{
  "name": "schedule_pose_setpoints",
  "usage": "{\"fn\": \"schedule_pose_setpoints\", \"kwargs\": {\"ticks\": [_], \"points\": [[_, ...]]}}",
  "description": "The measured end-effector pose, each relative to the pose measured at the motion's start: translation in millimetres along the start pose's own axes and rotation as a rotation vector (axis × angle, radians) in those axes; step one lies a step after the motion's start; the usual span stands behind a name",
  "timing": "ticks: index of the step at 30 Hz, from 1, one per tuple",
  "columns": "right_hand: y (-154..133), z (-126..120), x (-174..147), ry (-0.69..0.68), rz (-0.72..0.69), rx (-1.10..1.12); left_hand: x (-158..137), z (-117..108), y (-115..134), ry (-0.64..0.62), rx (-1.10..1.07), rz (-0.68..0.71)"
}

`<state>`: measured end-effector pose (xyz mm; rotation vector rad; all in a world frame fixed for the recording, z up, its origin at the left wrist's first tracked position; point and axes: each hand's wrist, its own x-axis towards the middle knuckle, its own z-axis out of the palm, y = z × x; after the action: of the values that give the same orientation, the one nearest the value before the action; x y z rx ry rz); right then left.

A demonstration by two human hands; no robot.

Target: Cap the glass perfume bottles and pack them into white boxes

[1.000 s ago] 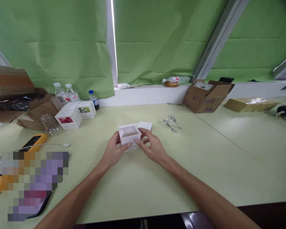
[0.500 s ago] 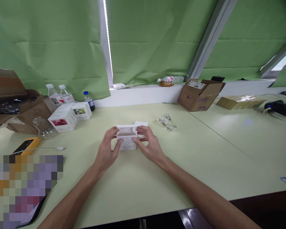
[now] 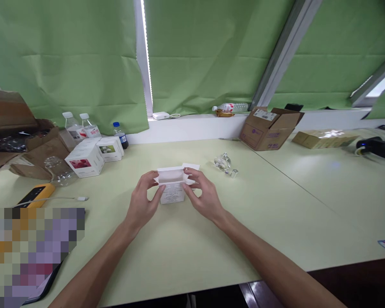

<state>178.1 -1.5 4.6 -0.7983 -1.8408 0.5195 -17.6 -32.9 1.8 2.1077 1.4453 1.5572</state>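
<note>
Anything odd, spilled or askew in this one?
Yes: a clear bottle lies on its side along the windowsill, while two white-capped bottles at left stand upright. Blocky pixels hide things at lower left. I see no spill; the open white box shows no obvious damage.

One left hand (image 3: 143,199), one right hand (image 3: 203,196). One open white box (image 3: 172,193). White-capped bottles (image 3: 73,129): two. Blue-capped bottle (image 3: 122,138): just one. Bottle lying on sill (image 3: 192,131): one more. Printed white boxes (image 3: 90,169): two picture fronts showing, full count kinda hard to tell. Brown carton (image 3: 261,131) on right: one. Clear glass-looking piece (image 3: 222,163): one. Little silvery bit (image 3: 234,173): one.
</note>
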Motion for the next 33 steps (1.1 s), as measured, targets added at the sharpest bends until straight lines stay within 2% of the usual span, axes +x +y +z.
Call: {"fn": "schedule_pose_setpoints", "kwargs": {"ticks": [3, 5, 9, 15, 18, 22, 27, 33], "points": [[-1, -2, 2, 0.039, 0.022, 0.007, 0, 1, 0, -0.003, -0.065, -0.118], [-2, -3, 3, 0.067, 0.011, -0.007, 0, 1, 1, 0.007, -0.083, -0.144], [-1, -4, 4, 0.071, 0.014, -0.040, 0, 0, 0, 0.046, -0.047, -0.067], [4, -5, 3, 0.047, 0.080, -0.056, 0, 0, 0, 0.037, -0.020, -0.005], [1, -6, 4, 0.068, 0.037, -0.066, 1, -1, 4, 0.005, -0.009, 0.002], [-3, -6, 4, -0.002, -0.056, -0.087, 2, -4, 9, -0.044, 0.032, -0.001], [-2, -3, 1, -0.074, -0.053, -0.088, 3, -4, 6, -0.069, 0.064, 0.010], [-3, -1, 2, -0.091, 0.015, -0.050, 3, -4, 6, -0.096, 0.083, -0.008]]}}
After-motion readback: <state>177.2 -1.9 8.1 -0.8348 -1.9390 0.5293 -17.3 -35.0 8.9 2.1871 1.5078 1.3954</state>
